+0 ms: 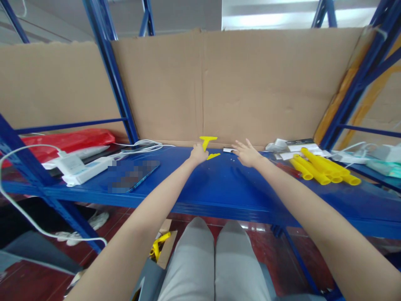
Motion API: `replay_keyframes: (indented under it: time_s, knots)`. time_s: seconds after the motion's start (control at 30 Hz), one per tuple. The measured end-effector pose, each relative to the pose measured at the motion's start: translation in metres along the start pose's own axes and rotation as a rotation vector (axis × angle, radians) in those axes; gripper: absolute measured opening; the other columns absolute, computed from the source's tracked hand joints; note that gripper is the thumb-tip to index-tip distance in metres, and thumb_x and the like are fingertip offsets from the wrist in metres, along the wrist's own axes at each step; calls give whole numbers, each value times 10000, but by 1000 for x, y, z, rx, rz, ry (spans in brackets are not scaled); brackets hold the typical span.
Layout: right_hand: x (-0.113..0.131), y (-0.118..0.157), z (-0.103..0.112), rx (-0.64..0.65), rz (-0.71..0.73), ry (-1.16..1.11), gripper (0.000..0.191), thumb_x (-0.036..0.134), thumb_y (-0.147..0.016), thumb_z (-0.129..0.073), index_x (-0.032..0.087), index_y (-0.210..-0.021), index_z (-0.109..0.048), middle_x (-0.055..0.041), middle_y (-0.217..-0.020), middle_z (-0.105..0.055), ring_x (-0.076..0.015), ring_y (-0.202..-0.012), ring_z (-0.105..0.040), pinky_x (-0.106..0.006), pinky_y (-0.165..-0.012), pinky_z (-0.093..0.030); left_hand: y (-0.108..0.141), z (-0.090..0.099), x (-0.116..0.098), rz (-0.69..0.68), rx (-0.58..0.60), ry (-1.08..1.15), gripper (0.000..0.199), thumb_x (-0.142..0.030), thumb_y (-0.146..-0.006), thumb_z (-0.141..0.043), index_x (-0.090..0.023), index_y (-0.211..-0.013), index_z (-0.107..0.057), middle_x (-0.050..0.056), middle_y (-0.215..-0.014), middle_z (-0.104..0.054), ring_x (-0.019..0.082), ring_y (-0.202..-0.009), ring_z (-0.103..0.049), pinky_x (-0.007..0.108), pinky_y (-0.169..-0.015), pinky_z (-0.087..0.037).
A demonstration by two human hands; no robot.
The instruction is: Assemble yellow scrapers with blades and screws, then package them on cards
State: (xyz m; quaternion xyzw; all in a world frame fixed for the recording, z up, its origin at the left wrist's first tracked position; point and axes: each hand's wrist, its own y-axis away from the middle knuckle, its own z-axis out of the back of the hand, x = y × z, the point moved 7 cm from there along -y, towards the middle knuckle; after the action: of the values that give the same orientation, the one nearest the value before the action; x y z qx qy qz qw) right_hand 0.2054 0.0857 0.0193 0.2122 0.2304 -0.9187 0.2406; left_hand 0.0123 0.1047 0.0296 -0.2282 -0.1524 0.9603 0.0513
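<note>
My left hand point(199, 154) is closed around the lower end of a yellow T-shaped piece point(208, 139), whose wide top points up and away from me. Just right of that hand, a flat yellow piece point(213, 156) lies on the blue shelf point(219, 184). My right hand point(246, 153) is spread with its fingers apart, low over the shelf and holding nothing. Beyond its fingertips is a small white item point(229, 150). A few tiny white bits lie between the hands.
Several yellow tubes point(319, 166) lie at the right by white packets. At the left are a power strip point(90, 170), a dark flat device point(134, 176) and coiled white cable point(144, 146). Cardboard point(250, 83) stands behind. A box point(167, 246) with yellow pieces is below.
</note>
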Motion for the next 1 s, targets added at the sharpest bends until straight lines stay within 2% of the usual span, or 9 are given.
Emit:
replay_keyframes:
  time_s: [0.17,0.33,0.5,0.67,0.83,1.0]
  knots:
    - [15,6,8,-84,-55,-109,392,88,-876,-387,88,-1154,-664,-193,-1181,-663,-271,-1179,-551,-463,-1133,-254,1,-4,-14,-30,41,205,401,-170,-882,-479,-82,-1268,-413,166,-1184,-642,220,-1040,-650,287,-812,-514]
    - [12,16,8,-75,-87,-253,361,105,-879,-407,68,-1111,-681,-181,-1150,-680,-270,-1132,-576,-409,-1089,-317,13,-13,-19,-43,44,331,386,-160,-886,-473,-100,-1265,-438,158,-1236,-635,197,-1075,-639,270,-832,-507]
    - [1,22,-7,-2,-123,-427,353,139,-897,-426,86,-1114,-699,-159,-1171,-686,-245,-1125,-604,-367,-1039,-387,24,-9,-16,-160,83,149,383,-223,-847,-542,-147,-1222,-562,107,-1172,-684,246,-1087,-634,310,-879,-497]
    - [0,20,-18,15,-142,-457,367,146,-892,-446,144,-1156,-700,-120,-1234,-668,-227,-1171,-596,-353,-1050,-393,30,-15,-16,-189,220,-21,338,-250,-831,-550,-135,-1132,-652,95,-1051,-719,232,-901,-688,286,-783,-514]
    - [5,17,-25,84,-116,-444,410,89,-868,-416,182,-1136,-713,-91,-1249,-664,-221,-1194,-588,-405,-1068,-378,27,-24,-15,-223,212,-95,371,-272,-825,-568,-139,-1160,-657,105,-1096,-707,244,-961,-677,289,-821,-510]
    - [3,17,-27,79,-123,-460,439,59,-839,-411,175,-1133,-716,-104,-1241,-665,-224,-1174,-603,-412,-1078,-366,20,-32,-13,-261,188,-145,412,-327,-831,-574,-116,-1172,-667,132,-1192,-674,273,-1146,-607,291,-920,-479]
